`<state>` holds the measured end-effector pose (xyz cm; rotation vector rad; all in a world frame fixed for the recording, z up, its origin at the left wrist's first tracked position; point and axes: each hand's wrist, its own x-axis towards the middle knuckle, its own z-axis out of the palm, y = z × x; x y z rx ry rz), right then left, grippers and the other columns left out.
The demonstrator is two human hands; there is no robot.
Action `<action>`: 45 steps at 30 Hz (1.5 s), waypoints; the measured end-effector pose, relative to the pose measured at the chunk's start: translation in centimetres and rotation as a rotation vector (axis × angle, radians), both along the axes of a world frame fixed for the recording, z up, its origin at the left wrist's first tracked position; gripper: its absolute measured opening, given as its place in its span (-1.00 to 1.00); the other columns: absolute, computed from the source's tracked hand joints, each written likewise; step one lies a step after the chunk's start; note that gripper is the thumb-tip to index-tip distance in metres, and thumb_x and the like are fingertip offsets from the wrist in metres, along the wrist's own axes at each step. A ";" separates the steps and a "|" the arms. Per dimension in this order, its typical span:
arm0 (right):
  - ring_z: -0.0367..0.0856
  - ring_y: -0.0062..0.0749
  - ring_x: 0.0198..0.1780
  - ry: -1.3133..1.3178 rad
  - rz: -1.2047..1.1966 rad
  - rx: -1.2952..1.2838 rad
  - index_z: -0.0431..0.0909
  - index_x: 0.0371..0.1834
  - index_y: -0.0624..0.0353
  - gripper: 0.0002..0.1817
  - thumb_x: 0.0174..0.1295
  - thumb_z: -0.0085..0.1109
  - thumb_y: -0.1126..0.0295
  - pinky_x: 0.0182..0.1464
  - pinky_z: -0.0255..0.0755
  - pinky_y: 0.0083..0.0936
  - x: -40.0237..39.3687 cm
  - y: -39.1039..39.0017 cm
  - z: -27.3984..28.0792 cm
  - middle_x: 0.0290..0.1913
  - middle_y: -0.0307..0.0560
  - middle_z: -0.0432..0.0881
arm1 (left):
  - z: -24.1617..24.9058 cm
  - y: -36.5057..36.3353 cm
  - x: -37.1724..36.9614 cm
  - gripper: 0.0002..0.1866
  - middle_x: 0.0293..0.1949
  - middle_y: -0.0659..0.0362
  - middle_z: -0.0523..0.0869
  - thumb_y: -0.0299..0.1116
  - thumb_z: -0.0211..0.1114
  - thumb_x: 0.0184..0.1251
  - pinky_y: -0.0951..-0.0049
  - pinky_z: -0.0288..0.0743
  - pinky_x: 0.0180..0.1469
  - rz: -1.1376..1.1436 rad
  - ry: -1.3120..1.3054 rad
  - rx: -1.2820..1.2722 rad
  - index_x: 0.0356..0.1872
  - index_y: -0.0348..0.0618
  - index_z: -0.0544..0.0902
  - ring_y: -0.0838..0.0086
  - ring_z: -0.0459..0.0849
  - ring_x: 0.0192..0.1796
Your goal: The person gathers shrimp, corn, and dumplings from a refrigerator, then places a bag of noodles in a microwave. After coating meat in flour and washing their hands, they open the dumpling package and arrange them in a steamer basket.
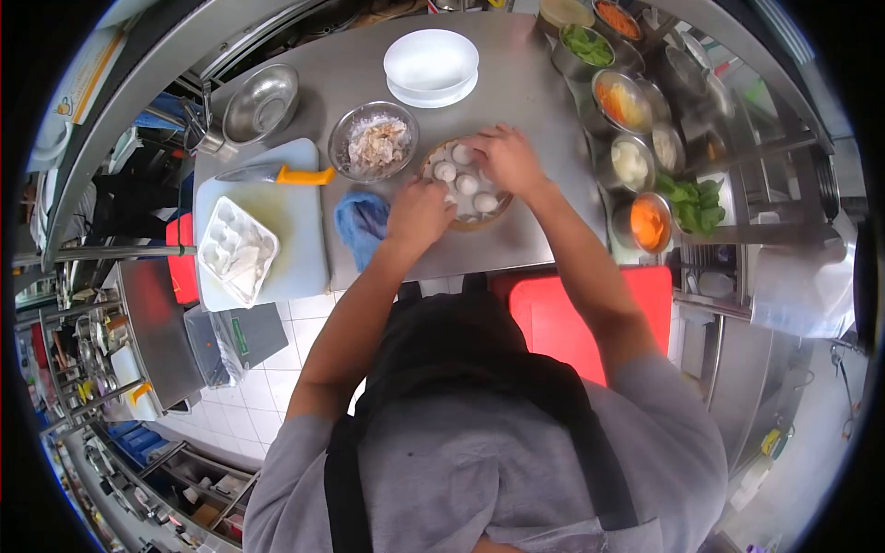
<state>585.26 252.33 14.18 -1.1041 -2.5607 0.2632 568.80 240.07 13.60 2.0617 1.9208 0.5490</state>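
In front of me a round, shallow basket-like tray with a tan rim holds several pale, round dumplings. My left hand is at the tray's left edge, its fingers bent and closed over the rim side beside a dumpling. Over the tray's far right side is my right hand, fingers curled down and closed. What the fingertips of either hand grip is too small to make out. Just left of the tray stands a metal bowl of pale, shredded filling.
A knife with a yellow handle lies on the white cutting board, near a white moulded tray. A blue cloth, white bowls and an empty metal bowl share the counter. Vegetable containers line the right.
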 end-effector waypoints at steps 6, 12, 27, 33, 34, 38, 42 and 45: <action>0.53 -0.30 0.10 -0.124 0.114 0.021 0.74 -0.17 -0.09 -0.82 0.18 0.22 0.35 0.17 0.30 -0.31 -0.3 1.2 0.2 -0.09 -0.27 0.70 | -0.4 0.1 0.9 -0.83 -0.40 -0.02 0.72 -0.38 0.42 0.07 0.18 0.43 0.14 -0.032 -0.153 0.052 -0.37 -0.25 0.70 0.10 0.68 -0.20; 0.53 -0.33 0.09 -0.232 0.112 -0.006 0.73 -0.21 -0.05 -0.83 0.20 0.18 0.33 0.19 0.28 -0.30 -0.7 1.5 1.5 -0.13 -0.27 0.72 | 0.2 3.2 -0.1 -0.76 -0.15 0.03 0.70 -0.41 0.41 0.07 0.21 0.43 0.15 0.001 -0.053 0.294 -0.20 -0.19 0.72 0.13 0.58 -0.02; 0.64 0.17 -0.10 -0.067 -0.122 -0.455 0.72 -0.24 0.20 -0.71 0.27 0.09 0.25 0.06 0.49 -0.10 5.5 2.1 -1.1 -0.21 0.21 0.69 | 1.5 1.8 -1.0 -0.77 -0.14 0.06 0.70 -0.39 0.36 0.15 0.20 0.47 0.10 0.060 -0.063 0.326 -0.14 -0.12 0.72 0.12 0.59 0.00; 0.64 0.17 -0.08 -0.087 -0.184 -0.341 0.72 -0.30 0.22 -0.71 0.18 0.09 0.25 0.07 0.48 -0.11 7.5 4.4 -1.6 -0.22 0.26 0.67 | -0.6 -5.3 -5.8 -0.81 -0.22 -0.05 0.69 -0.39 0.30 0.18 0.13 0.47 0.03 0.486 -0.239 0.244 -0.20 -0.17 0.71 0.05 0.61 -0.09; 0.65 0.16 -0.10 -0.071 -0.255 -0.333 0.72 -0.32 0.21 -0.71 0.16 0.09 0.24 0.04 0.50 -0.12 8.4 5.3 -2.1 -0.25 0.26 0.68 | -1.2 -6.4 -6.5 -0.83 -0.24 -0.05 0.69 -0.39 0.30 0.19 0.12 0.48 0.01 0.553 -0.211 0.159 -0.22 -0.18 0.72 0.05 0.62 -0.12; 0.71 0.08 -0.27 0.022 -0.388 -0.343 0.71 -0.40 0.24 -0.68 0.14 0.09 0.21 -0.08 0.58 -0.21 11.0 8.9 -2.8 -0.43 0.21 0.68 | -2.5 -10.0 -7.3 -0.85 -0.31 -0.04 0.69 -0.40 0.30 0.19 0.14 0.51 -0.08 0.644 -0.181 0.215 -0.27 -0.21 0.72 0.06 0.64 -0.21; 0.70 -0.30 -0.54 0.187 -0.530 -0.305 0.68 -0.56 0.30 -0.62 0.19 0.07 0.22 -0.34 0.58 -0.37 10.8 9.4 -2.4 -0.65 -0.01 0.66 | -2.0 -13.5 -8.1 -0.85 -0.35 -0.02 0.70 -0.38 0.31 0.22 0.25 0.53 -0.16 0.818 -0.333 0.223 -0.27 -0.23 0.72 0.15 0.67 -0.27; 0.69 -0.40 -0.63 0.303 -0.553 -0.397 0.74 -0.50 0.27 -0.59 0.20 0.13 0.11 -0.23 0.63 -0.45 10.6 11.4 -5.2 -0.68 -0.09 0.67 | -1.3 -15.4 -10.4 -0.84 -0.33 -0.02 0.72 -0.36 0.31 0.25 0.29 0.55 -0.14 0.927 -0.332 0.309 -0.27 -0.23 0.73 0.18 0.70 -0.26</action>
